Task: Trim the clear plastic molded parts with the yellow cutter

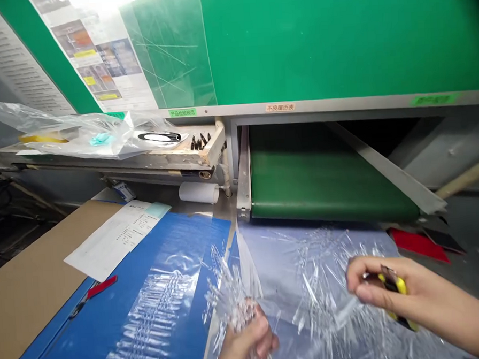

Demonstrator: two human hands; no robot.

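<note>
My left hand (248,342) is at the bottom middle, its fingers closed round a bunch of clear plastic parts (230,300) that stick up like thin rods on a sprue. At the right, my right hand (384,290) is closed on a small yellow and black cutter (395,289), held over a loose heap of the same clear plastic parts (316,272). That heap lies on a clear plastic sheet (275,247) spread just before a green conveyor belt (324,188).
To the left, rows of clear parts (150,318) lie on a blue sheet (174,242), with a white paper form (118,237), a red-handled tool (98,288) and brown cardboard (24,282). A shelf with plastic bags (80,135) sits behind. A red pad (417,243) lies at right.
</note>
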